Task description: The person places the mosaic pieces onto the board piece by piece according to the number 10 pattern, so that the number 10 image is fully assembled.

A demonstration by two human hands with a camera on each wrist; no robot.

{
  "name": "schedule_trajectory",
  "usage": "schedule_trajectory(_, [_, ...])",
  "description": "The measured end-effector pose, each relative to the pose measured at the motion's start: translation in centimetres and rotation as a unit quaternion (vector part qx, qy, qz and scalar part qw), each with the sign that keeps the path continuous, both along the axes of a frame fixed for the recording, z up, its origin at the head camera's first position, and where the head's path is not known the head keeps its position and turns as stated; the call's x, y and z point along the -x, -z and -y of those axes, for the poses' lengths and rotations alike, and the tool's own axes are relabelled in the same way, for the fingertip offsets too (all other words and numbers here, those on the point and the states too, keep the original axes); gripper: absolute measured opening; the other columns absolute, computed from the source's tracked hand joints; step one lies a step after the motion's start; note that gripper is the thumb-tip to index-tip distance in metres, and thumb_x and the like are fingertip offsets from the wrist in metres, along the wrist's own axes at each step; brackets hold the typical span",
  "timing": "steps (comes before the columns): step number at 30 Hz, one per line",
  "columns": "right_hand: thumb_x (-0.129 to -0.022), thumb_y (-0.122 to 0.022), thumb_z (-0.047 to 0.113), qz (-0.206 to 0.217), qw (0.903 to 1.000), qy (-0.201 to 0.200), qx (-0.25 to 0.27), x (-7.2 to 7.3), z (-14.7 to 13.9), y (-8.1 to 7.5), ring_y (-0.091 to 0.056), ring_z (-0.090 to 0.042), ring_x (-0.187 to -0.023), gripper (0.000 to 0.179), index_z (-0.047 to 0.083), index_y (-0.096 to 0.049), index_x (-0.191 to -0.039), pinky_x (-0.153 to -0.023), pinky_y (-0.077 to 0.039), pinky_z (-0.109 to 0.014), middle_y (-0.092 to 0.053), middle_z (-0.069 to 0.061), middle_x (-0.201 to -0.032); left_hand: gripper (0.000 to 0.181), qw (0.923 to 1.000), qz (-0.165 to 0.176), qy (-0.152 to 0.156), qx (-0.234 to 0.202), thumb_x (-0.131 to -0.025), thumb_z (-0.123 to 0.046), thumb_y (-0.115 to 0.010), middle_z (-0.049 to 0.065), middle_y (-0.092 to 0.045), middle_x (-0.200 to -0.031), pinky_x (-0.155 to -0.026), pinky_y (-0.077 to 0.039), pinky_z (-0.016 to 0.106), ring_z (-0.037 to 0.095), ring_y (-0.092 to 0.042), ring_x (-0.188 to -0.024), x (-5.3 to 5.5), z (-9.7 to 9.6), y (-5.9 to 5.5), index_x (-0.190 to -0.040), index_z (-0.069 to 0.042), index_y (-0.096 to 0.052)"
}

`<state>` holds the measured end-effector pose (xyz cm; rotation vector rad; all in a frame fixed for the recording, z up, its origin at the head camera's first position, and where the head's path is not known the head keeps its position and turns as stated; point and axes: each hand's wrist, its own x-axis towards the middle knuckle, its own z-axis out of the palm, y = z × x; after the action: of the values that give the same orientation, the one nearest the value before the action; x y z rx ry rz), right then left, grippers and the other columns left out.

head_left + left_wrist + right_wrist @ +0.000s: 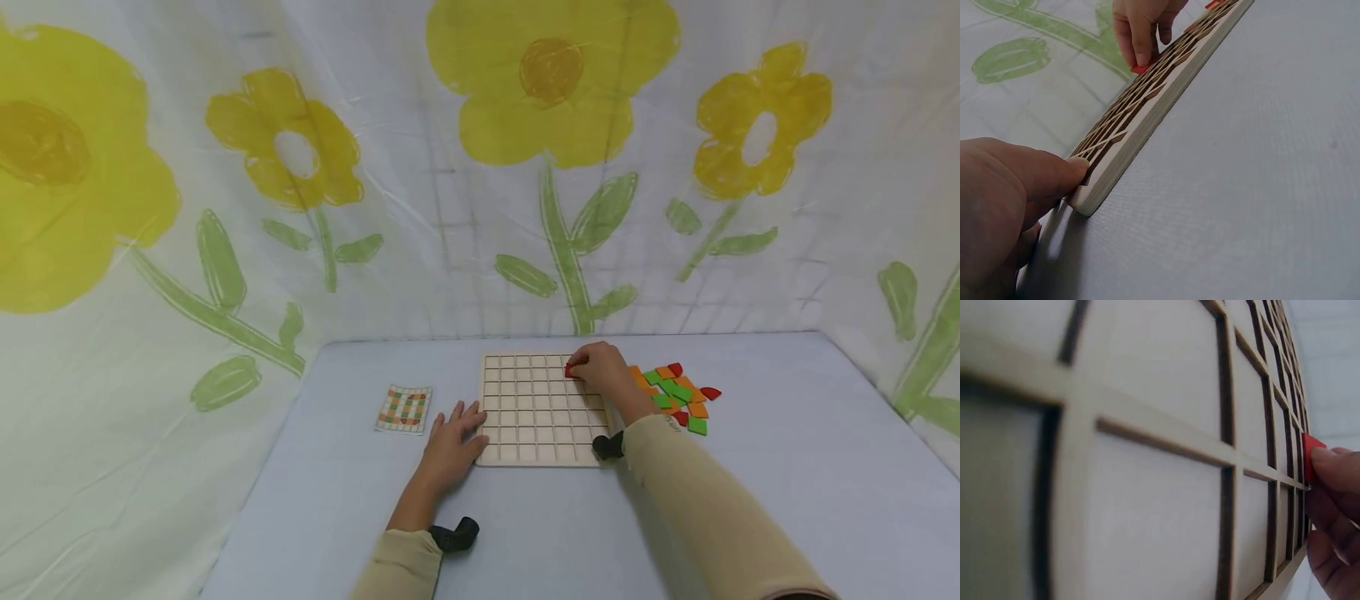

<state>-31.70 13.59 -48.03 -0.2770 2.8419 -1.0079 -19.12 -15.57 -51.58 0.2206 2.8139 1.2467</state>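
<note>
A light wooden grid board lies on the table, divided by thin raised bars into square cells. My right hand is over its far right part and pinches a small red tile between thumb and fingers. The right wrist view shows the same red tile at the bars of a far cell; whether it has dropped into the cell I cannot tell. At the board's left side, my left hand rests with fingers spread, thumb and forefinger touching the frame. Its thumb presses on the near corner in the left wrist view.
To the right of the board lies a loose heap of orange, green and red tiles, partly behind my right forearm. A small printed pattern card with coloured squares lies left of the board. Behind the table hangs a flower-printed curtain.
</note>
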Motion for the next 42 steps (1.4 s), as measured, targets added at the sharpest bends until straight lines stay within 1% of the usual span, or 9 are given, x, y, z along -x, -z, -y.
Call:
schedule_trajectory(5, [-0.092, -0.068, 0.014, 0.011, 0.9998, -0.014, -0.012, -0.3, 0.1, -0.5, -0.063, -0.033, -0.104, 0.017, 0.008, -0.076, -0.105, -0.086, -0.057, -0.046, -0.068, -0.014, -0.115, 0.045, 1.0, 0.002, 0.001, 0.001, -0.095, -0.024, -0.062, 0.0, -0.042, -0.155, -0.126, -0.002, 0.048, 0.025, -0.022, -0.151, 0.0, -0.2, 0.0, -0.138, -0.012, -0.058])
schedule_trajectory(11, [-0.092, -0.066, 0.011, 0.014, 0.9996, -0.014, -0.018, -1.1, 0.3, -0.5, -0.062, -0.032, -0.106, 0.023, 0.007, -0.074, -0.113, -0.088, -0.056, -0.044, -0.07, -0.012, -0.114, 0.045, 1.0, 0.002, 0.003, -0.001, -0.095, -0.024, -0.062, 0.0, -0.041, -0.155, -0.126, -0.002, 0.048, 0.026, -0.022, -0.151, -0.2, 0.0, -0.1, -0.138, -0.011, -0.058])
schedule_trajectory(18, [-0.093, -0.066, 0.015, 0.029, 0.9992, 0.024, 0.012, -2.1, 0.5, 0.3, -0.062, -0.032, -0.107, 0.028, 0.01, -0.071, -0.12, -0.09, -0.055, -0.045, -0.069, -0.012, -0.118, 0.045, 1.0, 0.003, 0.001, -0.002, -0.095, -0.024, -0.062, 0.0, -0.041, -0.155, -0.126, -0.001, 0.048, 0.025, -0.022, -0.151, -0.1, 0.4, 0.1, -0.138, -0.012, -0.058])
schedule_trajectory(22, [-0.097, -0.061, 0.023, 0.063, 0.9951, 0.062, 0.042, -3.2, 0.8, 0.5, -0.06, -0.035, -0.115, 0.034, 0.01, -0.066, -0.127, -0.095, -0.053, -0.048, -0.065, -0.015, -0.128, 0.044, 1.0, 0.003, 0.004, -0.008, -0.095, -0.023, -0.062, 0.001, -0.041, -0.155, -0.126, -0.001, 0.048, 0.026, -0.022, -0.151, -0.2, 0.4, 0.0, -0.138, -0.011, -0.058])
schedule_trajectory(25, [-0.099, -0.058, 0.027, 0.076, 0.9935, 0.067, 0.051, -4.0, 1.0, 0.6, -0.057, -0.037, -0.121, 0.038, 0.01, -0.062, -0.133, -0.099, -0.05, -0.051, -0.06, -0.017, -0.135, 0.044, 0.9999, -0.003, 0.008, -0.012, -0.096, -0.022, -0.062, 0.003, -0.042, -0.154, -0.126, -0.002, 0.05, 0.027, -0.023, -0.151, -0.2, 0.2, -0.2, -0.137, -0.01, -0.058])
schedule_trajectory(27, [-0.099, -0.057, 0.028, 0.07, 0.9944, 0.059, 0.054, -4.6, 0.9, 0.7, -0.053, -0.039, -0.125, 0.04, 0.009, -0.06, -0.135, -0.103, -0.048, -0.054, -0.057, -0.019, -0.138, 0.044, 0.9998, 0.002, 0.01, -0.014, -0.096, -0.022, -0.061, 0.002, -0.041, -0.155, -0.126, -0.001, 0.049, 0.026, -0.022, -0.151, -0.2, 0.1, -0.2, -0.138, -0.011, -0.058])
schedule_trajectory(32, [-0.098, -0.058, 0.029, 0.057, 0.9959, 0.048, 0.052, -5.1, 0.8, 1.2, -0.042, -0.042, -0.137, 0.043, 0.011, -0.059, -0.137, -0.11, -0.038, -0.059, -0.05, -0.018, -0.146, 0.044, 0.9999, 0.012, 0.005, -0.008, -0.096, -0.024, -0.062, -0.002, -0.04, -0.155, -0.126, -0.001, 0.047, 0.023, -0.021, -0.151, -0.1, 0.2, 0.0, -0.138, -0.013, -0.058])
schedule_trajectory(38, [-0.097, -0.06, 0.027, 0.036, 0.9971, 0.025, 0.062, -5.5, 0.4, 1.9, -0.036, -0.04, -0.142, 0.047, 0.009, -0.055, -0.14, -0.113, -0.037, -0.059, -0.04, -0.009, -0.156, 0.045, 0.9999, 0.01, 0.012, 0.002, -0.096, -0.025, -0.061, -0.003, -0.039, -0.156, -0.126, -0.001, 0.047, 0.022, -0.02, -0.151, -0.1, 0.0, 0.0, -0.139, -0.014, -0.057])
schedule_trajectory(42, [-0.097, -0.06, 0.026, 0.03, 0.9966, 0.032, 0.07, -5.5, 0.4, 1.8, -0.036, -0.04, -0.142, 0.046, 0.012, -0.054, -0.141, -0.113, -0.036, -0.06, -0.043, -0.011, -0.154, 0.045, 0.9999, 0.011, 0.008, 0.006, -0.096, -0.025, -0.061, -0.003, -0.038, -0.156, -0.126, -0.001, 0.046, 0.022, -0.02, -0.151, -0.1, 0.0, -0.1, -0.139, -0.014, -0.057])
